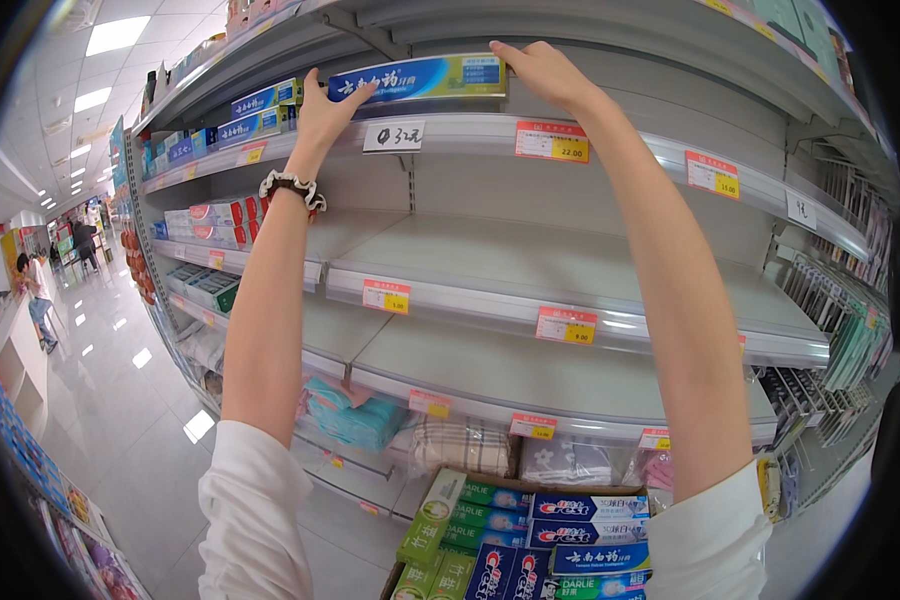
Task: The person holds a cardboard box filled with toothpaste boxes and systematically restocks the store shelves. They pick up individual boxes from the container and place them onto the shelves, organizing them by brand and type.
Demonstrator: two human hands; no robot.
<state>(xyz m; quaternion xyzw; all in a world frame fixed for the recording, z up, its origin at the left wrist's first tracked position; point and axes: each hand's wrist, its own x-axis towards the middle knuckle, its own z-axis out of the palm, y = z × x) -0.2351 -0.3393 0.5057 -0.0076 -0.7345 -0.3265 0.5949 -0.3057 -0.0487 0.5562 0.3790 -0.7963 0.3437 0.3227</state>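
Observation:
A blue and green toothpaste box lies lengthwise at the upper shelf, above its price rail. My left hand is at the box's left end, thumb on its front face. At the right end, the fingertips of my right hand touch the top corner. More boxes of the same look are stacked to the left of my left hand. Below, between my forearms, a cardboard carton holds Crest boxes, Darlie boxes, green boxes and another blue toothpaste box.
Colgate boxes stand on the middle shelf at left. Folded textiles in clear packs lie low down. Hanging packs fill the right side. A shiny aisle floor runs along the left; a person is beside a white counter.

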